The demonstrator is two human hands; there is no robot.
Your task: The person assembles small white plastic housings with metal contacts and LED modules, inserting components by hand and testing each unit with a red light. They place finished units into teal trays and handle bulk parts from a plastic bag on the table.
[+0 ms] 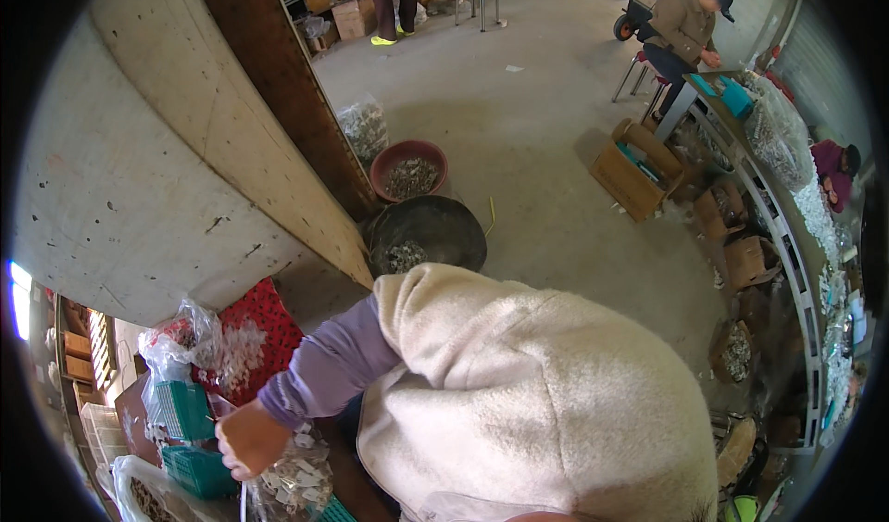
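My right arm, in a cream fleece garment (528,374) and a lavender sleeve (338,360), bends round to the lower left. There my right hand (250,440) is closed, its fingers curled; what they hold is hidden. A narrow white strip (244,502) shows just below it. Beside the hand are a teal basket (185,413) and a second teal basket (196,471). A clear bag of pale flat pieces (301,477) lies against the hand's near side. Red patterned cloth (264,323), strewn with whitish flakes, spreads beyond the wrist. My left hand is out of view.
A whitish panel (139,188) stands at left. Behind my arm sit a black basin (454,230) and a reddish basin (435,163). An open cardboard box (619,181) is on the floor. A co-worker (685,22) sits at the long table (782,209) at right.
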